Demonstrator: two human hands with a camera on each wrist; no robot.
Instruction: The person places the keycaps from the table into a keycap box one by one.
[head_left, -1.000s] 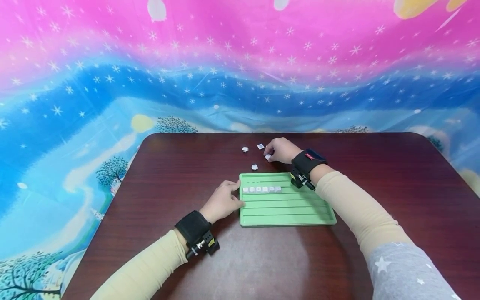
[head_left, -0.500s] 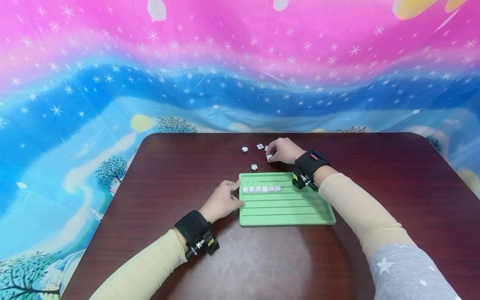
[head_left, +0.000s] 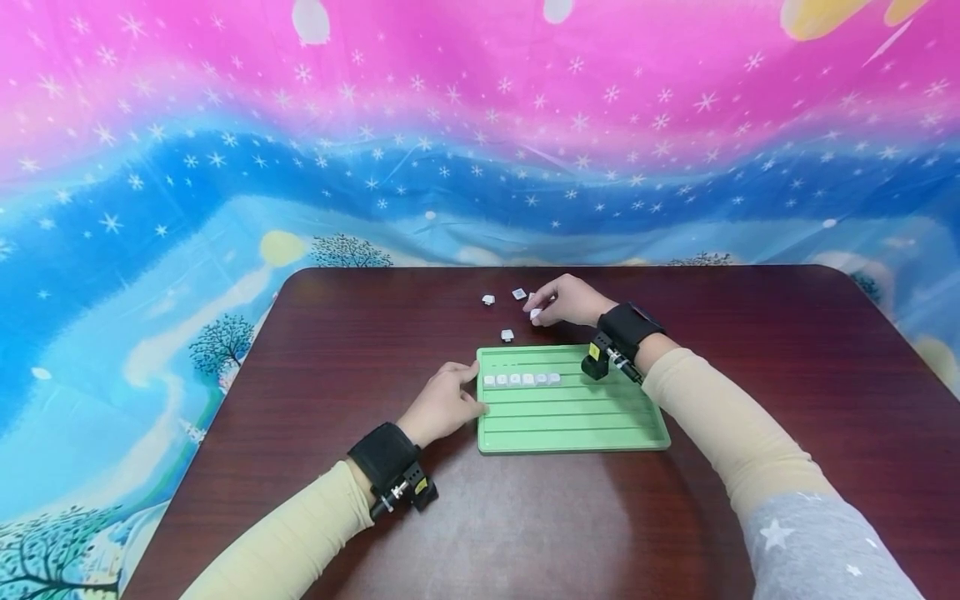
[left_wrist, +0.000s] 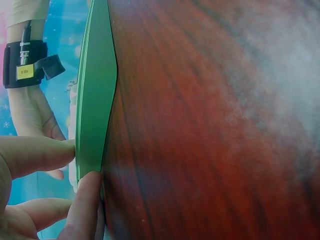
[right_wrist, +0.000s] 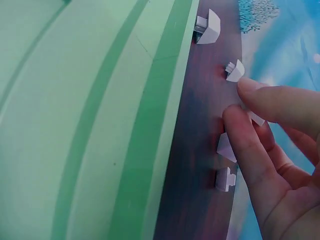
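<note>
Our right hand (head_left: 567,301) pinches a key (head_left: 536,314) far of the tray (head_left: 570,438); key row (head_left: 528,379) lies near-left. Left hand (head_left: 438,406): fingers spread, touching tray's left edge.

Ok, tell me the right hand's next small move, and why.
Probably carry the white keycap to the green tray, right of the row of six keycaps: the right hand pinches it beyond the tray, bare space follows that row, and the left hand touches the tray's edge.
</note>
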